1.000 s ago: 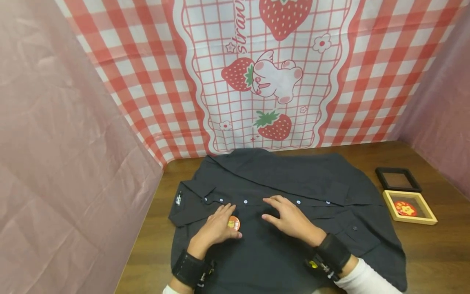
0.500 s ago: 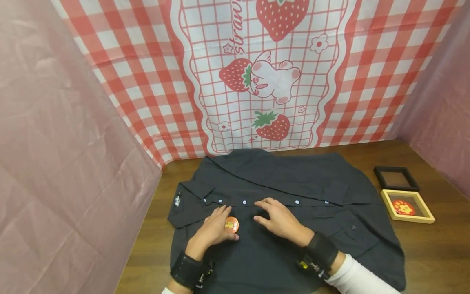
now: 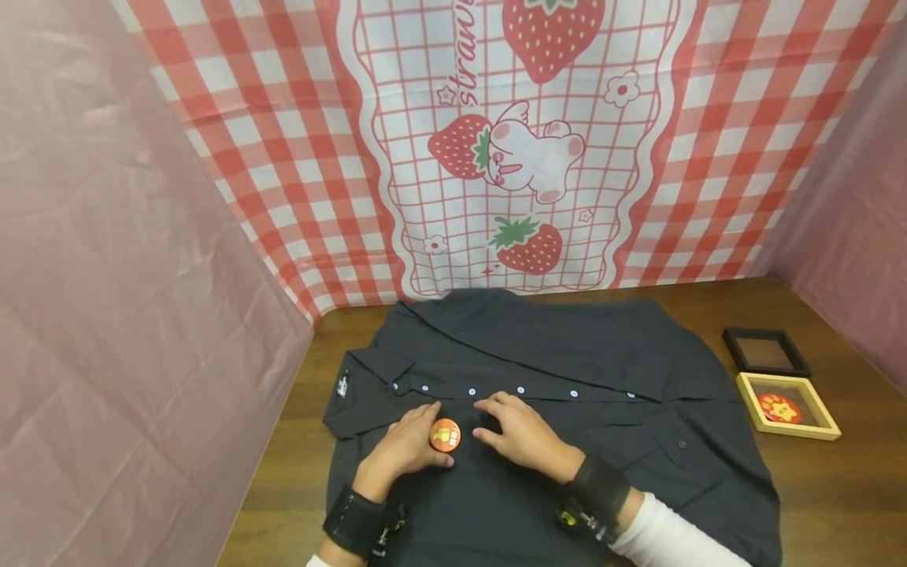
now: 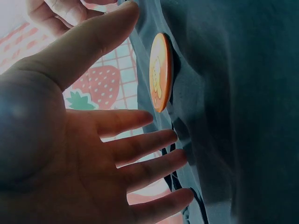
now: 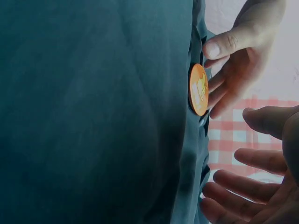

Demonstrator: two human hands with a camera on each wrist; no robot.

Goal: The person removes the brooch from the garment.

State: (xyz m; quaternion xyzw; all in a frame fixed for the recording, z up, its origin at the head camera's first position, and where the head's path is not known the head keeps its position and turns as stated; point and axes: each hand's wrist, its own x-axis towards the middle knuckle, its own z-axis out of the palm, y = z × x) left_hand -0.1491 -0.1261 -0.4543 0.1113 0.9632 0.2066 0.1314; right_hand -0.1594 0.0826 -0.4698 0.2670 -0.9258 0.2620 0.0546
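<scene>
A round orange badge point(image 3: 445, 435) with a yellow figure lies on the chest of a dark shirt point(image 3: 489, 504) spread over the table. Just left of the badge is my left hand point(image 3: 405, 446), its thumb and fingers apart around that side; in the left wrist view the fingers point(image 4: 149, 168) are stretched out and hold nothing. To the right of the badge, my right hand point(image 3: 523, 435) hovers over the shirt with a gap to it. The right wrist view shows the right fingers point(image 5: 247, 186) spread, with nothing held.
At the table's right side lie a black frame point(image 3: 744, 366) and a light wooden frame point(image 3: 825, 429) with a red and yellow badge point(image 3: 778, 408) in it. A red checked cloth point(image 3: 283, 157) hangs behind, and pink fabric point(image 3: 142, 315) walls the left side.
My right hand has moved left, closer to the badge. The left hand has shifted slightly left, so the badge now shows whole beside it.
</scene>
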